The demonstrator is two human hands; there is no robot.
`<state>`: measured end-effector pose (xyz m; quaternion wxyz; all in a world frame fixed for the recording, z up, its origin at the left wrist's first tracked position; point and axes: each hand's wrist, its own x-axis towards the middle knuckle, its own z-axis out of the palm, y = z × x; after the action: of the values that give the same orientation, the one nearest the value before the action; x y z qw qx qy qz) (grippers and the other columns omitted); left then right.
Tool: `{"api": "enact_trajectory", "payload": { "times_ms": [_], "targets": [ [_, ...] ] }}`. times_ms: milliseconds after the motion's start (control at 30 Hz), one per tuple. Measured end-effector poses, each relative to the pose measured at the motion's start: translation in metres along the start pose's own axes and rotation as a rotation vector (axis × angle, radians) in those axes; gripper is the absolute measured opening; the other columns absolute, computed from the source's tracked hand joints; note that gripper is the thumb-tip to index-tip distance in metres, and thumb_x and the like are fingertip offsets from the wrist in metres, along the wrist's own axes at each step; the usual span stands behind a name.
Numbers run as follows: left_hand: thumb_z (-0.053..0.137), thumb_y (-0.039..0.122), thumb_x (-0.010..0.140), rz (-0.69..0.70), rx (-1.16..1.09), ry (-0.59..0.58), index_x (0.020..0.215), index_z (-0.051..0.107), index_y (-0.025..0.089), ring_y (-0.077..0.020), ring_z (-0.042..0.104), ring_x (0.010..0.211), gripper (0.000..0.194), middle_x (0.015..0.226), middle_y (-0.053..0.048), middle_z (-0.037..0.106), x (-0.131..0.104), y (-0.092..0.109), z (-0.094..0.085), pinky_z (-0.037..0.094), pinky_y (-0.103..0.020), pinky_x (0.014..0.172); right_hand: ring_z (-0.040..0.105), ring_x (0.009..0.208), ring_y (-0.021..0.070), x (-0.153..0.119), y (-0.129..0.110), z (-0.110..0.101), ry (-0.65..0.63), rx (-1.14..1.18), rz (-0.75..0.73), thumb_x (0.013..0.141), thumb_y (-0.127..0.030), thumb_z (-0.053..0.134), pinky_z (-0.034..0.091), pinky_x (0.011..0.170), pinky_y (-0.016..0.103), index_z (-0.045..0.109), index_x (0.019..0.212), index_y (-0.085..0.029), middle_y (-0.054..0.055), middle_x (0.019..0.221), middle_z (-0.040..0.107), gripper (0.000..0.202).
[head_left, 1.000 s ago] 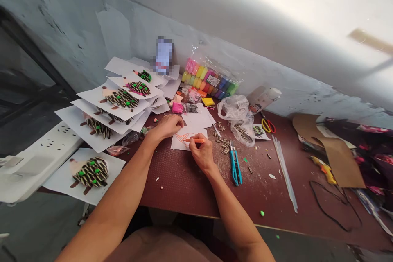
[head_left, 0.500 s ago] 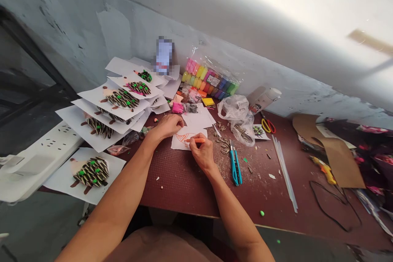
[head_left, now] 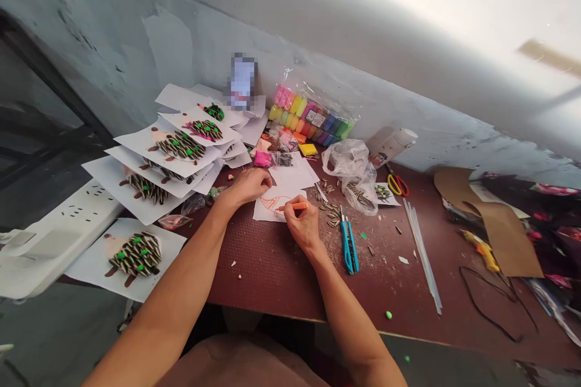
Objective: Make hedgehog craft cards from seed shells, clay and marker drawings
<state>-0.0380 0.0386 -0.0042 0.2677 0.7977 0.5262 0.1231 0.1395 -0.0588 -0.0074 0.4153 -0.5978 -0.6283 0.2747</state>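
Note:
A small white sheet of paper (head_left: 263, 213) lies on the table in front of me, with a curved shape and stripes drawn on it in orange. My right hand (head_left: 303, 222) pinches an orange marker pen (head_left: 295, 207), its tip pointing left at the drawing. At the sheet's upper left edge rests my left hand (head_left: 251, 186), its fingers bent together and holding the paper down; the fingertips are partly hidden. Another white paper (head_left: 295, 172) lies just behind. Loose striped sunflower seeds (head_left: 330, 211) and a teal utility knife (head_left: 348, 247) are right of my right hand.
Hedgehog pictures made with seeds (head_left: 181, 145) are piled at left, by a white power strip (head_left: 54, 242). Behind stand a bag of coloured clay (head_left: 313, 118) and a white bottle (head_left: 394, 146). Scissors (head_left: 397, 184), clear glue sticks (head_left: 423, 257) and a yellow glue gun (head_left: 483, 251) lie right.
My right hand and the orange marker have shifted slightly right, showing a little more of the drawing. My left hand stays on the paper's edge.

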Motion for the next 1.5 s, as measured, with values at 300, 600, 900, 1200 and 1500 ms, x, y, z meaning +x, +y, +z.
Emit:
{"api": "enact_trajectory", "payload": {
  "times_ms": [300, 600, 900, 1200, 1500],
  "targets": [
    [0.057, 0.015, 0.08, 0.005, 0.015, 0.009, 0.091, 0.08, 0.019, -0.0235, 0.071, 0.091, 0.025, 0.097, -0.008, 0.08, 0.0, 0.001, 0.001, 0.052, -0.03, 0.082, 0.061, 0.058, 0.0163, 0.006, 0.002, -0.009, 0.049, -0.014, -0.002, 0.086, -0.034, 0.05, 0.044, 0.057, 0.027, 0.058, 0.069, -0.023, 0.004, 0.072, 0.073, 0.021],
    [0.056, 0.015, 0.08, -0.008, 0.042, 0.037, 0.089, 0.078, 0.02, -0.0222, 0.071, 0.086, 0.024, 0.094, -0.008, 0.079, -0.001, 0.002, 0.004, 0.05, -0.028, 0.077, 0.061, 0.06, 0.0159, 0.009, 0.007, -0.012, 0.088, -0.044, -0.002, 0.087, -0.035, 0.05, 0.046, 0.059, 0.026, 0.06, 0.076, -0.022, 0.003, 0.072, 0.071, 0.019],
    [0.056, 0.013, 0.08, 0.015, 0.029, 0.087, 0.094, 0.08, 0.019, -0.0216, 0.072, 0.088, 0.028, 0.095, -0.007, 0.08, 0.001, 0.003, 0.008, 0.052, -0.029, 0.086, 0.064, 0.062, 0.0164, 0.008, 0.009, -0.009, 0.054, -0.036, -0.031, 0.092, -0.038, 0.051, 0.048, 0.061, 0.026, 0.063, 0.08, -0.021, 0.004, 0.071, 0.07, 0.024],
    [0.056, 0.012, 0.08, 0.025, 0.026, 0.077, 0.096, 0.08, 0.019, -0.0228, 0.072, 0.094, 0.03, 0.1, -0.009, 0.079, 0.003, 0.0, 0.013, 0.053, -0.031, 0.09, 0.066, 0.064, 0.0171, 0.006, 0.009, -0.007, 0.024, 0.004, -0.017, 0.092, -0.038, 0.051, 0.047, 0.058, 0.026, 0.064, 0.083, -0.021, 0.004, 0.074, 0.071, 0.023],
    [0.055, 0.013, 0.082, 0.013, 0.058, 0.059, 0.098, 0.08, 0.019, -0.0239, 0.072, 0.096, 0.03, 0.102, -0.01, 0.079, 0.003, 0.002, 0.013, 0.052, -0.031, 0.089, 0.063, 0.064, 0.0165, 0.007, 0.01, -0.005, 0.021, -0.037, -0.05, 0.091, -0.035, 0.049, 0.046, 0.062, 0.026, 0.061, 0.081, -0.022, 0.003, 0.073, 0.068, 0.02]
  ]
}}
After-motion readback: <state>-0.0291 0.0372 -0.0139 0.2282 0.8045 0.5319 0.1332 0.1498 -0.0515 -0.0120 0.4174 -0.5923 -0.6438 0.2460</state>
